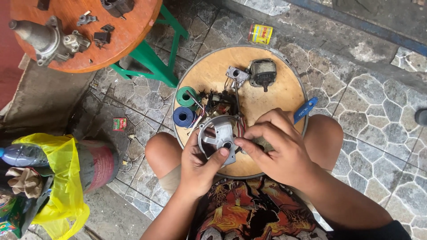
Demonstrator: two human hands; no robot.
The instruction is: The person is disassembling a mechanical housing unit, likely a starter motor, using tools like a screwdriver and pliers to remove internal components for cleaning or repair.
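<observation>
The grey metal housing [219, 137] sits above the near edge of the round wooden board [278, 95], gripped from below by the left hand [198, 165]. The right hand [278, 149] pinches its right side with thumb and fingertips. Beyond lie a green spool [186, 96], a blue spool [184, 116] and a small motor [262, 72].

Makeshift outdoor repair spot: motor parts [262, 73] on stone paving [356, 89].

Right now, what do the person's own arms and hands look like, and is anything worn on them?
Both hands, the left hand and the right hand, are bare: no gloves, rings or watch visible. The left forearm is uncovered. A dark sleeve shows at the right arm near the frame's bottom edge. The fingers look smudged with grime.
</observation>
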